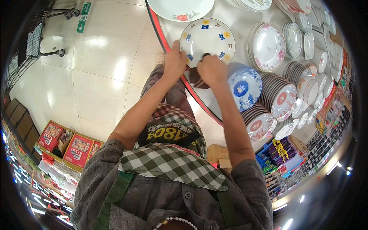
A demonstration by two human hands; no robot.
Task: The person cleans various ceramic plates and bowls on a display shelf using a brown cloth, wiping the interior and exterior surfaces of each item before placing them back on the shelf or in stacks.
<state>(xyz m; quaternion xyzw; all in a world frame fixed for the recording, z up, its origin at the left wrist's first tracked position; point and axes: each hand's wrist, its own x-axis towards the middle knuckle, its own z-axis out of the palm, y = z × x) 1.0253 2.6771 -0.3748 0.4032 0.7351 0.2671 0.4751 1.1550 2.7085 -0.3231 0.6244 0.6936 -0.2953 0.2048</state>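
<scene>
A white plate [208, 40] with blue and yellow motifs around its rim is at the red-edged display table. My left hand [176, 61] grips the left side of that plate, thumb near its rim. Over the plate's lower edge, my right hand [212, 69] is closed on a dark brown cloth [198, 78], which hangs below the fingers; a small black thing, too blurred to name, shows at the fingertips. A stack of blue-patterned plates [244, 87] stands just right of my right hand.
A large white plate with a red flower [182, 8] lies beyond. Stacks of pink-rimmed plates [268, 47] and red-patterned plates [283, 99] fill the right side. The table's red edge [198, 99] curves past my arms. Red boxes [76, 151] stand at the lower left.
</scene>
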